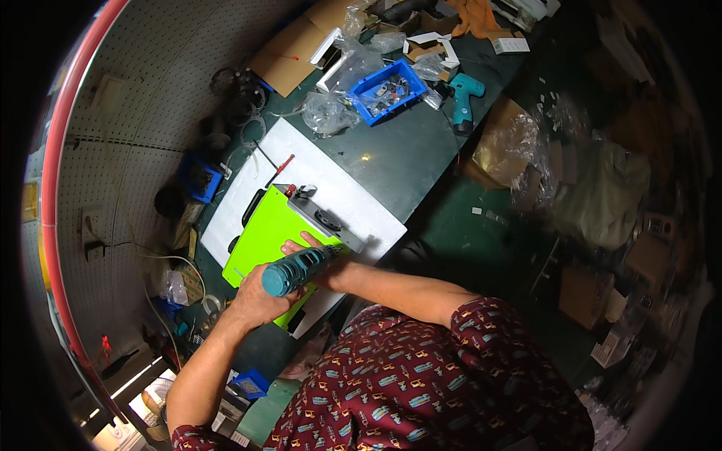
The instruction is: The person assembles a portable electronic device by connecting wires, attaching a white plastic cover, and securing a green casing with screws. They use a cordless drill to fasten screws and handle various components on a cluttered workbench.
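A teal cordless drill (297,269) is gripped by my left hand (257,304), whose fingers wrap round its handle below the body. Its front end points up and right, over the edge of a bright green metal case (259,237). My right hand (329,276) lies across the case beside the drill's front, with fingertips stretched out on the green surface; the drill covers part of it. Along the case's grey side sit a black round part (327,219) and a small red part (290,190). The drill's tip is too small to make out.
Under the case lies a white foam sheet (361,199) on the dark green table (421,169). A red-handled screwdriver (282,167) rests on the foam. Farther back are a blue bin (410,77) of small parts, a second teal drill (465,101), plastic bags and cardboard. A pegboard wall (143,143) stands left.
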Demonstrator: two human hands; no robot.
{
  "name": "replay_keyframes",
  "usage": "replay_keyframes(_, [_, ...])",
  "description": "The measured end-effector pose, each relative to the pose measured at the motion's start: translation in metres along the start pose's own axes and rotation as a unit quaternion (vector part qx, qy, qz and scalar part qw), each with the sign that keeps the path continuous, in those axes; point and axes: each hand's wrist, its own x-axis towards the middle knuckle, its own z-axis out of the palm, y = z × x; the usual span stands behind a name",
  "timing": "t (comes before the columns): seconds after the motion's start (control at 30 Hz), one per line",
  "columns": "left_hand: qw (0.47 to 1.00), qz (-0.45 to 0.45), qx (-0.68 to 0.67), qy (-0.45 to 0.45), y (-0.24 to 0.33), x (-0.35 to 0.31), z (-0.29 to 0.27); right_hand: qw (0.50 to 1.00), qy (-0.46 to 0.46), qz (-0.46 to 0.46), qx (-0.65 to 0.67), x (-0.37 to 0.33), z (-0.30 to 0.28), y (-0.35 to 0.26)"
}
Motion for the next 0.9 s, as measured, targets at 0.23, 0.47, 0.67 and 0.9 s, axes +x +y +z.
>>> replay_keyframes(0.23, [0.994, -0.024, 0.106, -0.006, 0.0, 0.002, 0.01, 0.979, -0.051, -0.004, -0.195, 0.005, 0.001, -0.005])
replay_keyframes(0.47, [0.992, -0.043, 0.112, 0.036, 0.007, -0.003, 0.026, 0.995, 0.018, 0.008, -0.103, 0.001, 0.02, -0.007])
replay_keyframes(0.67, [0.996, -0.071, 0.041, 0.024, 0.029, -0.001, 0.029, 0.994, 0.076, 0.003, -0.081, 0.003, 0.005, -0.001])
replay_keyframes(0.9, [0.988, -0.123, -0.073, 0.049, 0.039, -0.012, 0.048, 0.985, -0.048, -0.009, 0.165, 0.0, -0.058, 0.01])
